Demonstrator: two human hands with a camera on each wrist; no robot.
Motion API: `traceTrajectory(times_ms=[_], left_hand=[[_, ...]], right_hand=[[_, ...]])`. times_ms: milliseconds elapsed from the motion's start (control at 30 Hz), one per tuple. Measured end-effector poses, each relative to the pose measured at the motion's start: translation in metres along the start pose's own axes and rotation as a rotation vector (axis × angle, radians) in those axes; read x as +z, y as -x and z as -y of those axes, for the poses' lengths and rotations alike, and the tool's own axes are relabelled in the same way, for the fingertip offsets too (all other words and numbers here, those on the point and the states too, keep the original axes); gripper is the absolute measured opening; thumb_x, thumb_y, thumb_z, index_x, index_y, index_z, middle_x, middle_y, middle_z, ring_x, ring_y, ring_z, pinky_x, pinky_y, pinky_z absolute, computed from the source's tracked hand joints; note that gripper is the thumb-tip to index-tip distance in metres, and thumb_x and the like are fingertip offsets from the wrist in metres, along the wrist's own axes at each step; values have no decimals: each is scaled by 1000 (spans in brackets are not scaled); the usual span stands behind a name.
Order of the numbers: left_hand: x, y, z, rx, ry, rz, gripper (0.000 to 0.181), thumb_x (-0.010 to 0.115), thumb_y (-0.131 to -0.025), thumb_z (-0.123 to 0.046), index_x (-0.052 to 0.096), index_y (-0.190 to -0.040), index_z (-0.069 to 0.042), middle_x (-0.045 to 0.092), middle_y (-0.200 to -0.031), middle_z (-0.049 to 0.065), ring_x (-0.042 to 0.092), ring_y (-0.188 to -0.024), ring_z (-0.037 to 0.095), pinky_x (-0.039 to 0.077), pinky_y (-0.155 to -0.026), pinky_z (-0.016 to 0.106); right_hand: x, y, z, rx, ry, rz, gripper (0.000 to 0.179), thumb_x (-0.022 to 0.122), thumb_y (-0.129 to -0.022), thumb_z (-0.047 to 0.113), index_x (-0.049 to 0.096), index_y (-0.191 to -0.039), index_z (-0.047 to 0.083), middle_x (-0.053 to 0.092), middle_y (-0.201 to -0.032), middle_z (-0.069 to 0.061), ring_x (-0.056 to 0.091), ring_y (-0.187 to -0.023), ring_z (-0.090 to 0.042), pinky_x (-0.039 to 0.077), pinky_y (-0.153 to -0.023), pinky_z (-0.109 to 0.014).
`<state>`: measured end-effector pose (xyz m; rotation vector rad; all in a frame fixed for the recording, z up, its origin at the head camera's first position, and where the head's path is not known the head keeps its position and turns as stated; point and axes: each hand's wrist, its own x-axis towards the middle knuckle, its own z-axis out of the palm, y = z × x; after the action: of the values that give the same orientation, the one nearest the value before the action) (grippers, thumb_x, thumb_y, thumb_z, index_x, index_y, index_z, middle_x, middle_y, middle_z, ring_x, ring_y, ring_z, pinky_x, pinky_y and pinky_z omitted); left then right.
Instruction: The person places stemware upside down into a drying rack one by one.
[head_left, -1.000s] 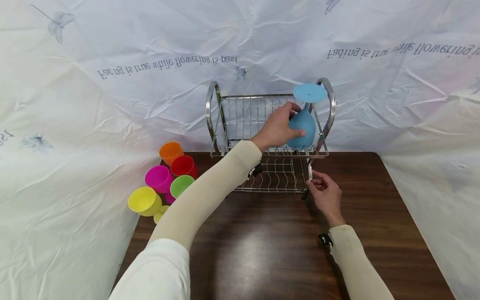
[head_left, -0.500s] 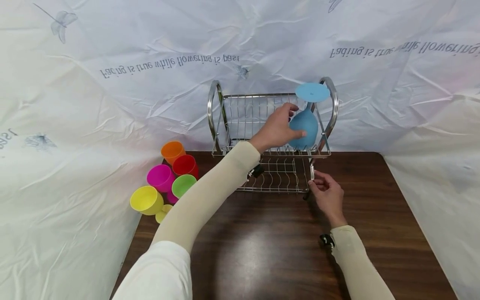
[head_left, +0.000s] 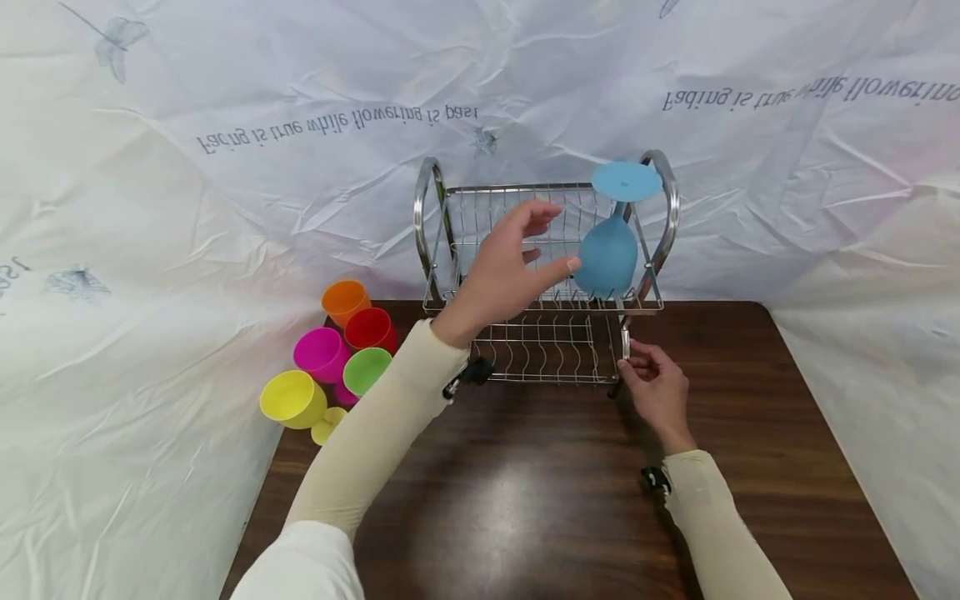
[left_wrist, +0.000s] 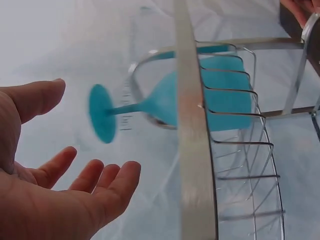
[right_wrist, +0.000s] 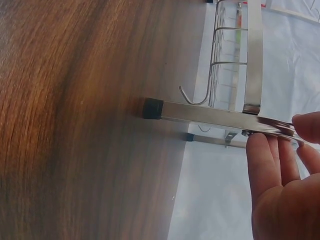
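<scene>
A blue goblet (head_left: 609, 257) stands upside down at the right end of the upper tier of a metal dish rack (head_left: 517, 311), its round foot uppermost. My left hand (head_left: 504, 271) is just left of the goblet, fingers spread and holding nothing; its thumb tip overlaps the bowl's edge in the head view. In the left wrist view the goblet (left_wrist: 165, 102) rests within the rack's wires, apart from the hand (left_wrist: 65, 165). My right hand (head_left: 657, 390) pinches the rack's right front leg between thumb and fingers, seen closely in the right wrist view around the metal bar (right_wrist: 272, 125).
Left of the rack on the brown table (head_left: 600, 500) are several goblets: orange (head_left: 345, 302), red (head_left: 371, 330), magenta (head_left: 321, 354), green (head_left: 367, 372) and yellow (head_left: 292, 400). The yellow one lies tipped over. A wrinkled white sheet (head_left: 315, 200) hangs behind and at both sides.
My left hand has let go of the blue goblet and moved left and slightly away from it. The goblet stays in the rack; the right hand keeps its hold on the leg.
</scene>
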<state>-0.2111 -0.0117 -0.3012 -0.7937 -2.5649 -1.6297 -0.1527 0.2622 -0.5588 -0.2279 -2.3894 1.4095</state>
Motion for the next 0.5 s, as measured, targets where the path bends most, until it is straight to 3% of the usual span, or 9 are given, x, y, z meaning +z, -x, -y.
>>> traceTrajectory(times_ms=[233, 500], left_hand=[[-22, 62, 6, 44, 64, -102, 61, 80, -95, -26, 54, -148, -15, 57, -150, -3, 55, -135, 11, 53, -111, 33], [-33, 125, 32, 16, 45, -288, 57, 81, -93, -20, 58, -144, -11, 61, -143, 5, 59, -129, 19, 54, -111, 42]], right_hand=[[-1, 0, 3, 5, 0, 4, 39, 79, -96, 14, 72, -134, 13, 78, -107, -18, 61, -82, 15, 48, -75, -2], [0, 2, 2, 8, -11, 10, 39, 79, -96, 14, 71, -134, 12, 78, -108, -19, 62, -83, 15, 49, -76, -2]])
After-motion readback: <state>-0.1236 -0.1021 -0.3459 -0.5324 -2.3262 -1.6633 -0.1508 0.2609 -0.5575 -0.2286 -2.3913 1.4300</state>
